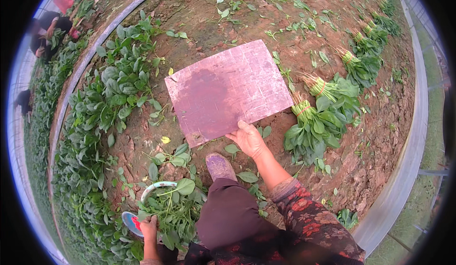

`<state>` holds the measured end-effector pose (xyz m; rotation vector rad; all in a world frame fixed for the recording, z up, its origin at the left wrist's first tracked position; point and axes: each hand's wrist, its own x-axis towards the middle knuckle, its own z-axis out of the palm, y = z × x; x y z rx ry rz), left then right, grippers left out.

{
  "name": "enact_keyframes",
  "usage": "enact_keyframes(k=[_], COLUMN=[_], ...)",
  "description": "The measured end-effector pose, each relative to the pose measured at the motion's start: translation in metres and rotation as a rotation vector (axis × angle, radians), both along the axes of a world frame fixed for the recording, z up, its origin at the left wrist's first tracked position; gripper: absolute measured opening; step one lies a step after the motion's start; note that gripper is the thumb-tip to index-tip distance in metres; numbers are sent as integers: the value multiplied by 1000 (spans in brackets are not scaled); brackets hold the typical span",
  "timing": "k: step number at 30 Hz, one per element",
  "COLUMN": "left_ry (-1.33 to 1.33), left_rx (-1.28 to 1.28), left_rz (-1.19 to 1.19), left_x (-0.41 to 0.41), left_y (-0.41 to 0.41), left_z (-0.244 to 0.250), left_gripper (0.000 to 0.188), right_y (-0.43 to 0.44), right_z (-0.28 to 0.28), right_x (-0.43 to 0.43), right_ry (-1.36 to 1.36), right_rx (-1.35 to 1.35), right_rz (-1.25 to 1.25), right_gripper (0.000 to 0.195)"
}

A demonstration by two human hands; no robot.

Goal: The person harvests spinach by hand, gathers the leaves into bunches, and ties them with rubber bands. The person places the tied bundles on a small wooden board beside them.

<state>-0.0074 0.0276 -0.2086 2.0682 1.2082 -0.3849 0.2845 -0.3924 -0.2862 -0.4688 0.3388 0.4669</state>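
Observation:
My right hand [247, 138] holds a flat, worn pinkish board [228, 90] by its near edge, thumb on top and fingers underneath. A dark damp-looking patch covers much of the board's left half. At the lower left, my left hand [149, 225] is closed at the rim of a pale green tub [151, 187] heaped with loose leafy greens [176, 209]; leaves partly hide its grip. Beside that hand a blue dish [127, 223] contains small red bands [136, 224]. Right of the board lie banded bunches of spinach-like greens [315, 122], roots towards the board.
Leafy plants [85, 147] grow densely along the left, beside a curved pale pipe [103, 33]. Cut leaves litter the soil [199, 19]. More bunches [359, 63] form a row at the upper right, inside plastic edging [415, 122]. Another person [51, 30] handles greens at the far left.

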Motion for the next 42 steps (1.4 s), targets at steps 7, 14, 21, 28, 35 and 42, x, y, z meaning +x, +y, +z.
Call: enact_keyframes(k=[7,14,21,28,35,42], left_ry=[-109,-97,-12,49,128,-20], left_rx=[212,556,64,-499,-403,206], left_rz=[142,136,632,819,600,-227], left_x=[-43,-118,-99,-173,-143,-100], left_y=[14,50,35,30,36,156], left_z=[-9,-55,-58,-106,-109,-118], left_gripper=[20,36,44,36,35,33], right_y=[12,54,56,86,133,150], right_z=[27,52,1,10,-41,-24], right_x=[31,127,206,113,-72,-56], right_ry=[-36,-189,-25,-158,-540,-570], right_rx=[0,99,-108,-442,-660,-666], right_rz=[-168,-244,-209,242,1384,1462], right_gripper=[42,29,35,46,58,48])
